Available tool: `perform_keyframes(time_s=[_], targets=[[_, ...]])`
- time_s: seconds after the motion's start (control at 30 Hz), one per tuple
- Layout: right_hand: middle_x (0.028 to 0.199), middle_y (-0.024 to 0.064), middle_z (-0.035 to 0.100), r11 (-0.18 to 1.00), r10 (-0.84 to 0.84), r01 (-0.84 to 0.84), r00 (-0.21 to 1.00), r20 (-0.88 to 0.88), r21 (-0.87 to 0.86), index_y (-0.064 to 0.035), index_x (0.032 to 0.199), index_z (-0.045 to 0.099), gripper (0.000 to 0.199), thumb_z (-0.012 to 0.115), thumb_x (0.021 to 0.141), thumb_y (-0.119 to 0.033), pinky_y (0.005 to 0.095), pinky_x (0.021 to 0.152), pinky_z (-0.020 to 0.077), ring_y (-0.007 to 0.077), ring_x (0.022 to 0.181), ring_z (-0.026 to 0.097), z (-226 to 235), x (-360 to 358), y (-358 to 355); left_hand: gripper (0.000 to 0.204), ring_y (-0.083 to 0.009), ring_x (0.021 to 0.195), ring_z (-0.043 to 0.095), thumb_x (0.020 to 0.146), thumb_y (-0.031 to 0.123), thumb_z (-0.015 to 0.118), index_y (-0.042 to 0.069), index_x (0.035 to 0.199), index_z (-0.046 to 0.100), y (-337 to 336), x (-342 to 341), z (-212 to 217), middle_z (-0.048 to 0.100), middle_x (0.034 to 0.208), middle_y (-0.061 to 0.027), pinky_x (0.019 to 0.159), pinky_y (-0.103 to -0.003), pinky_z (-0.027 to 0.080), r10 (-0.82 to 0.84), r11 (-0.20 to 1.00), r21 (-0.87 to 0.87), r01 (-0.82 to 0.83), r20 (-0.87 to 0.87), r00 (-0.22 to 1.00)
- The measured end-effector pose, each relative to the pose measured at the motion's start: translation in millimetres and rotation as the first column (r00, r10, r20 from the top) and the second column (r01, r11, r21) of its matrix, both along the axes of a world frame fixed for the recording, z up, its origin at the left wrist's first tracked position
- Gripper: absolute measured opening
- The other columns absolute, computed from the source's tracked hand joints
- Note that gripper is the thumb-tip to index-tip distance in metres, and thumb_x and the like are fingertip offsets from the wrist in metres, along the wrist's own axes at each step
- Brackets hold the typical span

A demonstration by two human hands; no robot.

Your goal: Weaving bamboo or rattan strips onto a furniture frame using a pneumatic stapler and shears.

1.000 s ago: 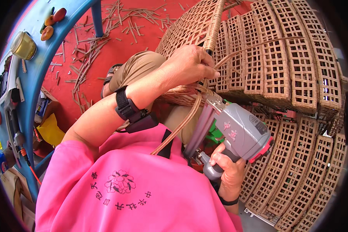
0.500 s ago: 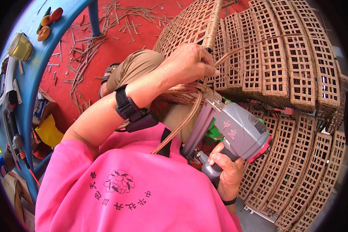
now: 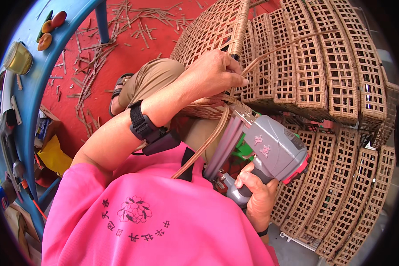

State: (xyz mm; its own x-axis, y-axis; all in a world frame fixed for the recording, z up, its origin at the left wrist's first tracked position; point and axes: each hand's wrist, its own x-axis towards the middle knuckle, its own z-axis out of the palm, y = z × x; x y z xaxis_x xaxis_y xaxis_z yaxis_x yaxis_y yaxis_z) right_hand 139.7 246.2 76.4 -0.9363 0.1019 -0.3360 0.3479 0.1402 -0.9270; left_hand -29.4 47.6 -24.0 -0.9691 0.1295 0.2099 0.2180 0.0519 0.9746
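Left hand [image 3: 217, 71] bent at basket [image 3: 212, 37], right hand [image 3: 258, 193] gripping nailer [image 3: 277, 142]

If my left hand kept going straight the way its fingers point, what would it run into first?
Probably the upper row of woven pieces, just right of your left hand, though depth between them is unclear.

Left fingers [image 3: 237, 80] pinched, right fingers [image 3: 249, 178] curled

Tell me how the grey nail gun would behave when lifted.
The nail gun is probably heavy, given its bulky, metal-looking body. It may feel top-heavy, as that bulk sits beyond the handle in the right hand. It likely won't flex: its long rail looks rigid.
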Motion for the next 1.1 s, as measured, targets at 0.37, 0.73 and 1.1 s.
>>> perform_keyframes(time_s=[0.37, 0.73, 1.1], targets=[[0.071, 0.0087, 0.058, 0.986, 0.0, 0.0, 1.0, -0.002, 0.168, 0.0019, 0.101, 0.055, 0.029, 0.07, 0.077, -0.003, 0.0323, 0.055, 0.0521, 0.0187, 0.055, 0.059, 10.1, -9.1, -16.3, 0.022, -0.0072, 0.06, 0.049, 0.083, 0.018, 0.076, -0.001, 0.076, 0.07, -1.3, -0.3, -3.2, 0.056, 0.062, 0.0007, 0.054, -0.029, 0.04, -0.034, 0.995, 0.098, 0.029, 0.053, 0.998], [0.067, 0.0043, 0.06, 0.948, 0.144, -0.194, 0.968, 0.206, 0.252, -0.0001, 0.091, 0.059, 0.019, 0.071, 0.081, -0.01, 0.0261, 0.052, 0.0468, 0.012, 0.053, 0.057, 59.6, -45.7, -28.8, 0.03, -0.0064, 0.045, 0.051, 0.09, 0.03, 0.072, 0.003, 0.076, 0.07, -10.0, -2.5, -12.1, 0.056, 0.059, 0.0014, 0.041, -0.026, 0.04, -0.078, 0.987, 0.148, 0.066, 0.076, 0.994], [0.104, 0.0049, 0.063, 0.94, 0.233, -0.279, 0.945, 0.228, 0.196, -0.0001, 0.117, 0.06, 0.036, 0.068, 0.082, -0.002, 0.025, 0.052, 0.0461, 0.0088, 0.059, 0.054, 65.0, -51.6, -34.1, 0.028, -0.0036, 0.058, 0.047, 0.09, 0.029, 0.072, 0.004, 0.076, 0.072, -15.9, 1.1, -9.9, 0.054, 0.062, 0.006, 0.052, -0.024, 0.037, -0.065, 0.977, 0.213, 0.023, 0.192, 0.979]])
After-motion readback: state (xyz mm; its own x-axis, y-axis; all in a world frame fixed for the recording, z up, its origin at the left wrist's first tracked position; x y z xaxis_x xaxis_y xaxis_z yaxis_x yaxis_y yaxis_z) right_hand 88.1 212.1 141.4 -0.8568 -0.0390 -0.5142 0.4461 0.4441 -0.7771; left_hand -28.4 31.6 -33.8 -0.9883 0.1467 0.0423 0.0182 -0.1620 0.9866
